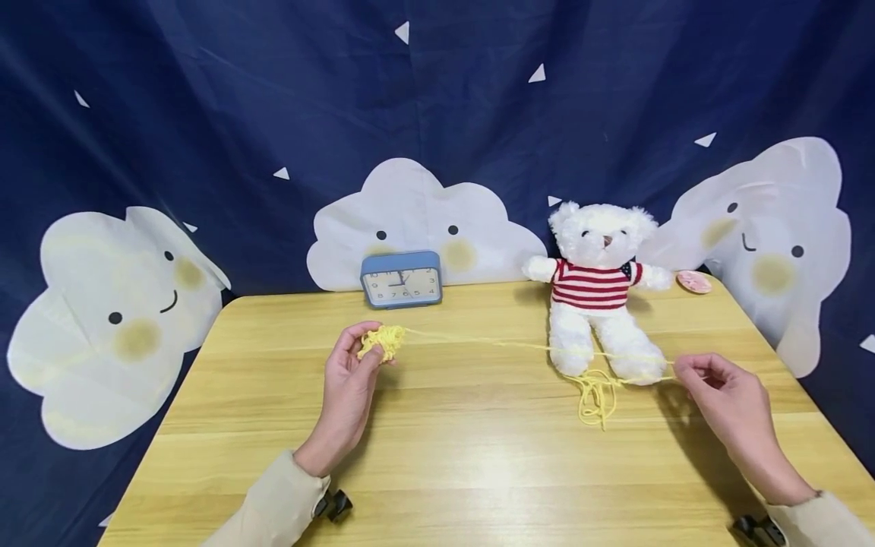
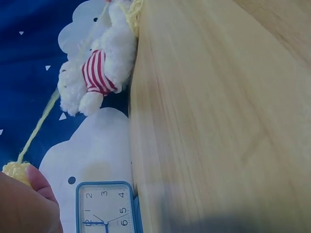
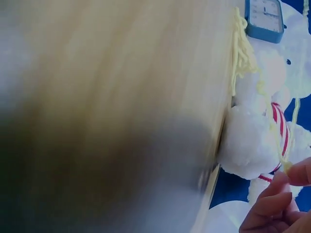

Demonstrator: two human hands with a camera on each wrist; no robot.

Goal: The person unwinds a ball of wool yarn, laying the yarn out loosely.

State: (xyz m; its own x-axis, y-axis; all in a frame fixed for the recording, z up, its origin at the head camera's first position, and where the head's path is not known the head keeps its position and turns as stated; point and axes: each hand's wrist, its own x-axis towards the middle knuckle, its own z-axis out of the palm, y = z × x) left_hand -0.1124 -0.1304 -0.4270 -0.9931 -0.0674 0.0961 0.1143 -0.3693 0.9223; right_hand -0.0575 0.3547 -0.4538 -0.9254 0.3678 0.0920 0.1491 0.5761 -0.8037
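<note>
My left hand (image 1: 350, 395) grips a small ball of yellow yarn (image 1: 384, 343) between thumb and fingers, raised over the table. From it a strand (image 1: 488, 340) runs right, across the legs of a white teddy bear (image 1: 604, 235), to my right hand (image 1: 734, 399). There the thumb and fingertips pinch the yarn; in the right wrist view the pinched yarn (image 3: 285, 165) shows at the fingertips. More yarn runs back from that pinch to a loose tangle (image 1: 596, 395) at the bear's feet. The bear wears a red-and-white striped shirt (image 1: 591, 287).
A blue alarm clock (image 1: 402, 279) stands at the back of the wooden table (image 1: 478, 456). Right of the bear, a small pink round item (image 1: 693, 282) lies near the back edge. Behind the table hangs a dark blue curtain (image 1: 478, 99) with cloud faces.
</note>
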